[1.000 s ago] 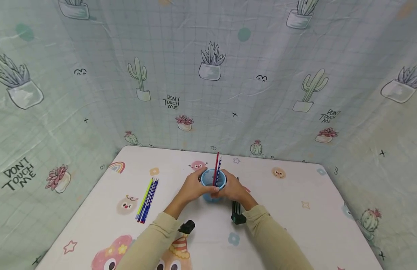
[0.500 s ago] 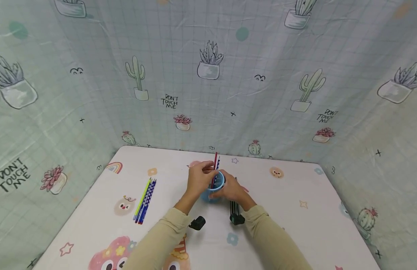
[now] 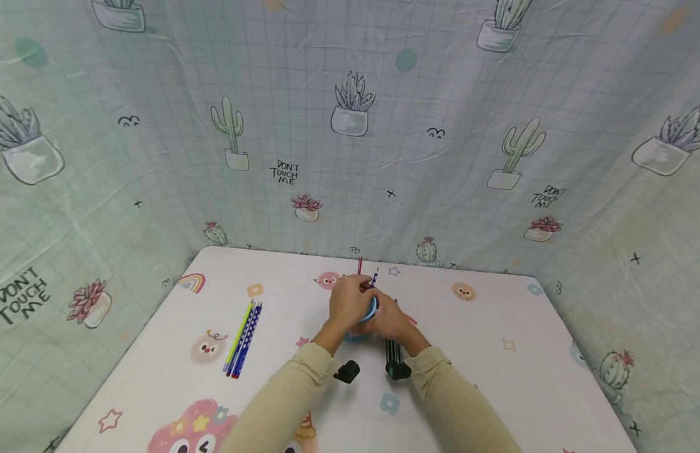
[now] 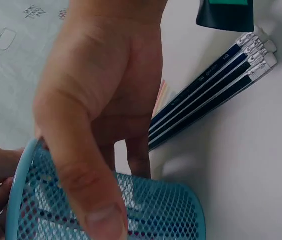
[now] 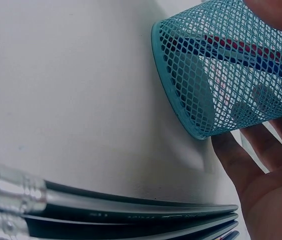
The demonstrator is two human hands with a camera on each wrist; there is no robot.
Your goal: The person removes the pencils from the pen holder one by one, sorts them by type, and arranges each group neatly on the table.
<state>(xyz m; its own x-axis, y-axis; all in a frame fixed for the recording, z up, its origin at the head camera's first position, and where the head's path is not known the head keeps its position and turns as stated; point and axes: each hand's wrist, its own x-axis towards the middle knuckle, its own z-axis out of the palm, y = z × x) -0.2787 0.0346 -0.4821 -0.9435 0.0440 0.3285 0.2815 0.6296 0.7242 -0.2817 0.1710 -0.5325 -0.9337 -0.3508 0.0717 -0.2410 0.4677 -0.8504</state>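
Observation:
A light blue mesh pencil cup (image 3: 372, 309) stands near the middle of the table. My right hand (image 3: 390, 318) grips its side, thumb on the near side and fingers behind, as the left wrist view shows. Over the rim my left hand (image 3: 350, 302) reaches in with curled fingers, pinching a blue dotted pencil (image 3: 375, 277) that leans right. A red pencil (image 3: 360, 265) rises just behind that hand. Through the mesh (image 5: 231, 65) in the right wrist view, red and blue pencils lie against the wall. Left fingertips are partly hidden.
To the left lie several yellow-green and blue dotted pencils (image 3: 243, 340) side by side. Dark pencils with white erasers (image 4: 211, 90) lie beside my right wrist. Black wrist cameras (image 3: 346, 371) sit under my forearms. A cactus-print cloth (image 3: 350, 176) hangs behind the white table.
My left hand has left the cup's side, risen over the rim and moved right to the pencils. The blue pencil now leans away from the red one. My right hand keeps its grip.

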